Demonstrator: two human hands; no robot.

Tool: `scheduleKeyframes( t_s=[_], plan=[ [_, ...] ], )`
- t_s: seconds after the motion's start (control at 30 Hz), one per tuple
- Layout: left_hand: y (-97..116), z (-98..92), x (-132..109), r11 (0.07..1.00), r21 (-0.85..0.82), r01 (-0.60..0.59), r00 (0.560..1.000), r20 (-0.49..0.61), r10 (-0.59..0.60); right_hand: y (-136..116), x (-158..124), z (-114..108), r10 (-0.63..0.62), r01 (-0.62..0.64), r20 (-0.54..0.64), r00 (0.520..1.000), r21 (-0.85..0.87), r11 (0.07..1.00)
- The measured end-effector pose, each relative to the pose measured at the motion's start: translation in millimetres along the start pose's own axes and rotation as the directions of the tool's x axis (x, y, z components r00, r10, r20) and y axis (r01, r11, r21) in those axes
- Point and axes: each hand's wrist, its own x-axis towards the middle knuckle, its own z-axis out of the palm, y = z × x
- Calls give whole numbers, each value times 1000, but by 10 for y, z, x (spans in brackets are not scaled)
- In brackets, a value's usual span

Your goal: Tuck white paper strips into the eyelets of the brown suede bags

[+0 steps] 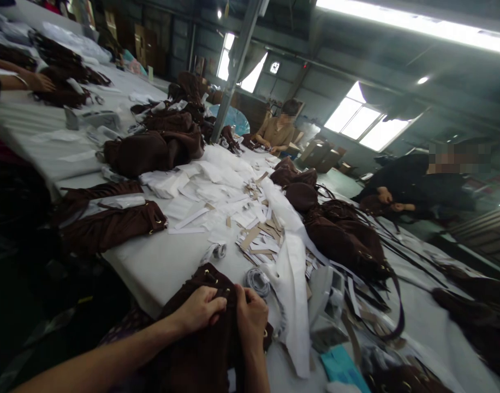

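The left hand [204, 308] is curled, thumb against fingers, pinching the upper part of a dark brown bag [196, 363] close to its gold-coloured eyelets. The right hand [251, 312], just beside it, also has thumb and fingers pressed together on the bag's upper edge; exactly which fold or cord lies between the fingertips I cannot tell. The bag stands at the near edge of the white-covered counter [147, 270], in front of the person. Just beyond the right hand lies a greyish coil [257, 281], and to its right a long white sheet [293, 305] runs away from the near side. A turquoise packet [343, 367] lies near, further right. Past the coil, tan and white strips [260, 237] are scattered in a heap. To the left, a flattened brown bag [111, 226] lies with clear plastic on it; to the right rests a fuller brown bag [344, 234] with a looped strap. Farther off, a pile of brown bags [155, 144] sits left of a metal post [236, 76]. A co-worker in tan [278, 131] is at the far end, another in dark clothing [414, 183] at the right, holding something brown
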Motion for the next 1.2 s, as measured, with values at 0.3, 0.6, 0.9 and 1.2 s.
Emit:
scheduleKeyframes(
  t_s=[0.3,0.6,0.9,1.2],
  plan=[
    [-118,4,-157,986,-9,167,968,192,-162,70,45,108,-27,27,-3,1000,59,998],
    [-375,125,-202,968,-211,134,976,197,-93,35,72,88,-55,67,-103,993,113,991],
    [-284,98,-346,994,-110,-8,989,145,24,-243,-501,-305,141,-141,24,990,337,931],
    [335,-250,-442,696,557,-453,891,246,382,-267,-564,47,96,-126,147,984,207,970]
  ],
)
